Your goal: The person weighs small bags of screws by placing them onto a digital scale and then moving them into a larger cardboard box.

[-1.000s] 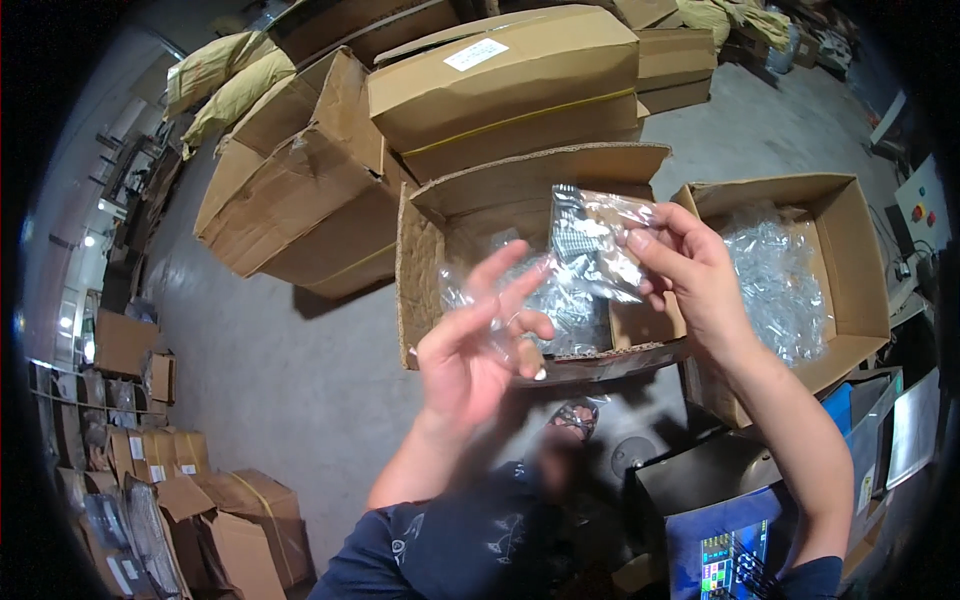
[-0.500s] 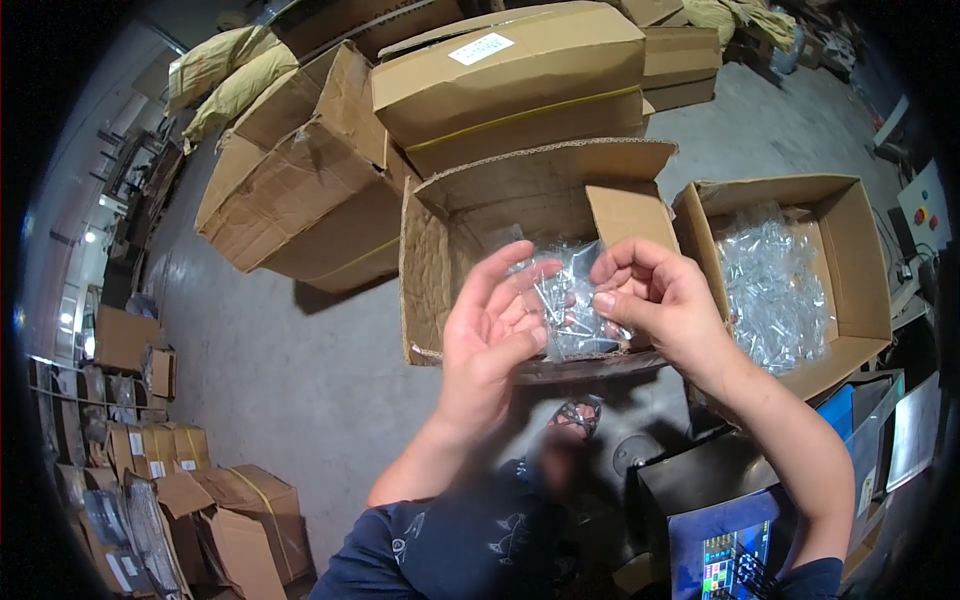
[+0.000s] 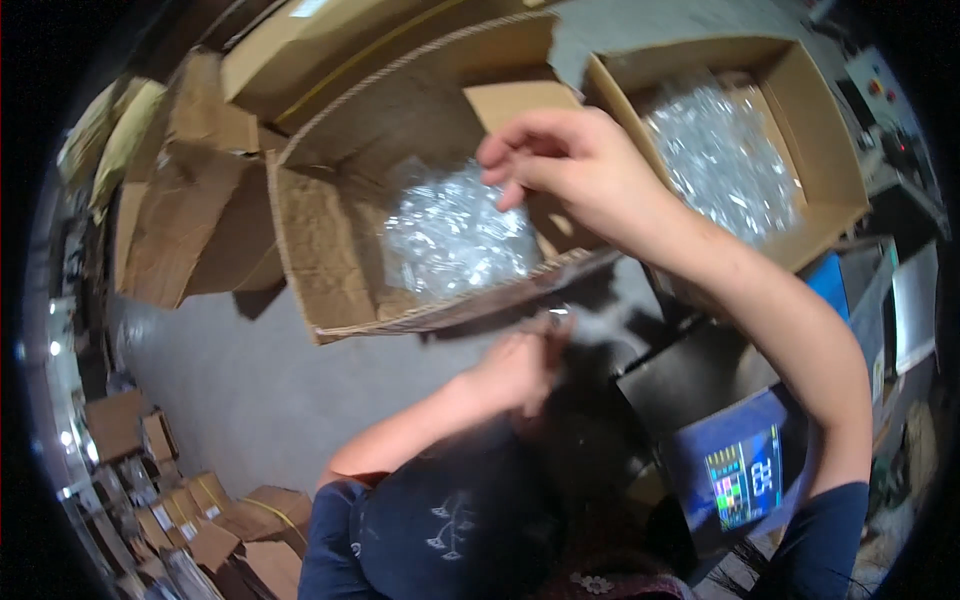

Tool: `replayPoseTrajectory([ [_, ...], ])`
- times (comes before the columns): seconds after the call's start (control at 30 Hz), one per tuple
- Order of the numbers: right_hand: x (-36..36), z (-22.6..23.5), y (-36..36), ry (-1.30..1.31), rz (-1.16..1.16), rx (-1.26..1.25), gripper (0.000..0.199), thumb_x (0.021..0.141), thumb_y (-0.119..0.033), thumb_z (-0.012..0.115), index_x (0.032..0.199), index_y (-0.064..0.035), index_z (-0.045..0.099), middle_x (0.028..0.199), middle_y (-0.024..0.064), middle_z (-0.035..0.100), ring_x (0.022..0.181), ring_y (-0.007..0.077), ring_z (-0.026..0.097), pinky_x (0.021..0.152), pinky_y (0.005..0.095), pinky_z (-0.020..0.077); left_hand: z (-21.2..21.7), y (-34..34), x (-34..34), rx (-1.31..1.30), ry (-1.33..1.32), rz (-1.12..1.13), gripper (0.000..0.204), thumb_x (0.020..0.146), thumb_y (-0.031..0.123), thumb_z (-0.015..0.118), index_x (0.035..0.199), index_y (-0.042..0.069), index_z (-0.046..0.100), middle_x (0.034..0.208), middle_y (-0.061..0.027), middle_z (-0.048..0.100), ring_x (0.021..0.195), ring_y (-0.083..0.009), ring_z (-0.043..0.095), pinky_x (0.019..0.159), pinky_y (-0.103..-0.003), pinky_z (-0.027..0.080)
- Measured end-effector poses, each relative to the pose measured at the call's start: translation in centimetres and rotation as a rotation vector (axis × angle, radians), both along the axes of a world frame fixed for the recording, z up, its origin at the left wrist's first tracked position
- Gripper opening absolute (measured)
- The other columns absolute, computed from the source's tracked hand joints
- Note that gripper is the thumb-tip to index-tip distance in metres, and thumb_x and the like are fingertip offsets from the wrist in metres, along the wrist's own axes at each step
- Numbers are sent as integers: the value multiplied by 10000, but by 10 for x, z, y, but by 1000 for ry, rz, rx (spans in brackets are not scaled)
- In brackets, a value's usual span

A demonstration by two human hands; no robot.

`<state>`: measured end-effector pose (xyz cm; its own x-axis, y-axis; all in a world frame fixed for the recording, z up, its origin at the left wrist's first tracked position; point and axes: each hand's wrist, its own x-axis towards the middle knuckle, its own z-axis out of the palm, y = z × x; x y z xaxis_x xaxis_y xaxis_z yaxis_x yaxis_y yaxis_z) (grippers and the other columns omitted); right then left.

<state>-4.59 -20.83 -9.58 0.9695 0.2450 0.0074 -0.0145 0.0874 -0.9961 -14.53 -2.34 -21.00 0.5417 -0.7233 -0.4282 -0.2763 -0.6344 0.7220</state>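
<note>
My right hand point(image 3: 565, 160) hovers over the near-right part of an open cardboard box point(image 3: 320, 225). Its fingers are loosely bent and apart, and nothing shows between them. Below it, inside the box, lies a pile of shiny clear plastic bags point(image 3: 455, 235); motion smear hides what they contain. My left hand point(image 3: 515, 370) is below the box's near edge, close to my body. Its fingers are smeared by motion. A small bright glint point(image 3: 558, 312) shows beside its fingers, too blurred to name.
To the right stands a second cardboard box point(image 3: 830, 190) with more clear plastic bags point(image 3: 725, 160). A lit display screen point(image 3: 740, 475) is at the lower right. Cartons point(image 3: 190, 215) stand at the left, with grey floor point(image 3: 250, 370) in front of them.
Both hands held a clear bag of screws between them; they have now parted and that bag is in neither visibly. My left hand dropped toward my body. The view shifted, bringing the bag pile into sight.
</note>
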Motion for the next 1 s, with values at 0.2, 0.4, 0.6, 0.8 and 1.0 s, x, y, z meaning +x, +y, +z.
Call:
replayPoseTrajectory([
  [0.2, 4, -15, -2, -146, -69, -168, 238, 826, -51, 553, 1024, 29, 657, 838, 127, 710, 684, 190, 693, 663, 333, 549, -119, -7, -3, 342, -340, -178, 615, 902, 351, 578, 1431, 118, 368, 1025, -268, 641, 908, -422, 659, 768, -486, 547],
  [0.4, 0, -8, -4, -156, -104, -366, 331, 773, -37, 529, 1070, 54, 642, 785, 163, 709, 718, 244, 717, 719, 370, 554, -144, -24, 4, 305, -515, -122, 305, 909, 321, 574, 1059, 57, 590, 866, -210, 679, 806, -356, 687, 695, -461, 560],
  [0.6, -3, 5, 1, -82, 85, -424, 260, 875, -82, 522, 1084, 32, 625, 981, 125, 696, 784, 152, 695, 578, 289, 523, -173, -30, 10, 185, -737, -232, 217, 916, 281, 554, 949, 72, 605, 754, -132, 680, 659, -272, 687, 557, -401, 561],
  [0.8, -5, -5, -12, -174, 68, -553, 318, 778, -6, 480, 1045, 50, 644, 804, 159, 691, 721, 188, 704, 630, 330, 537, -95, -56, -22, -273, -680, -435, 171, 807, 204, 640, 794, 33, 651, 986, -190, 560, 953, -330, 568, 853, -419, 472],
  [1.0, 4, 1, 2, -69, 126, -542, 358, 779, -11, 501, 1106, 108, 589, 793, 164, 693, 682, 208, 701, 619, 342, 538, -121, -34, -61, 52, 228, -756, 178, 857, 154, 583, 918, 5, 660, 1008, -175, 594, 926, -273, 572, 847, -388, 459],
])
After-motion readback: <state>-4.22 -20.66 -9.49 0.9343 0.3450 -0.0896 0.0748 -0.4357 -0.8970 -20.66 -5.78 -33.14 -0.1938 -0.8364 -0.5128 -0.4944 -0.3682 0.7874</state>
